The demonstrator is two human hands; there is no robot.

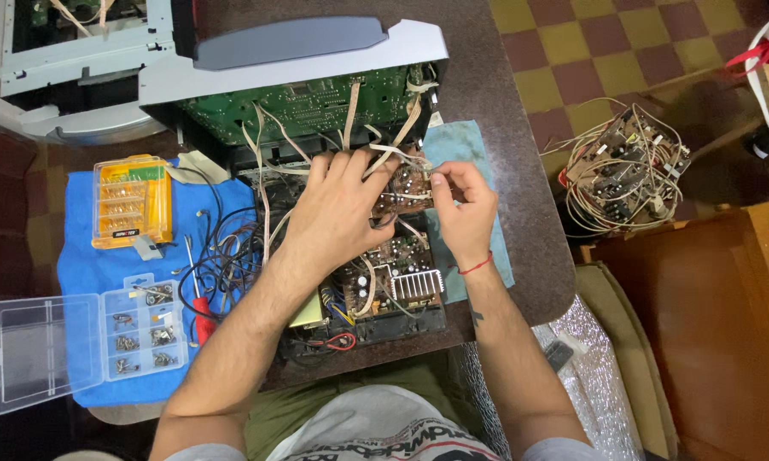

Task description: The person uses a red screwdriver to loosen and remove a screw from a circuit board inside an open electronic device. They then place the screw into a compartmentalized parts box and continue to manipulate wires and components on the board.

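The brown circuit board [406,192] is sitting inside the opened chassis [359,256] on the worktop [521,171]; the left hand [342,209] is pressing flat on it, grip released; the right hand [461,201] is pinching a ribbon cable [397,154], which hard tugging could tear.

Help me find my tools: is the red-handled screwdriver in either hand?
No: the red-handled screwdriver lies on the blue cloth, while the left hand and right hand work on the brown circuit board.

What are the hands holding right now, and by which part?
The right hand pinches a pale ribbon cable near its end. The left hand rests flat on the brown circuit board; no clear grip shows there.
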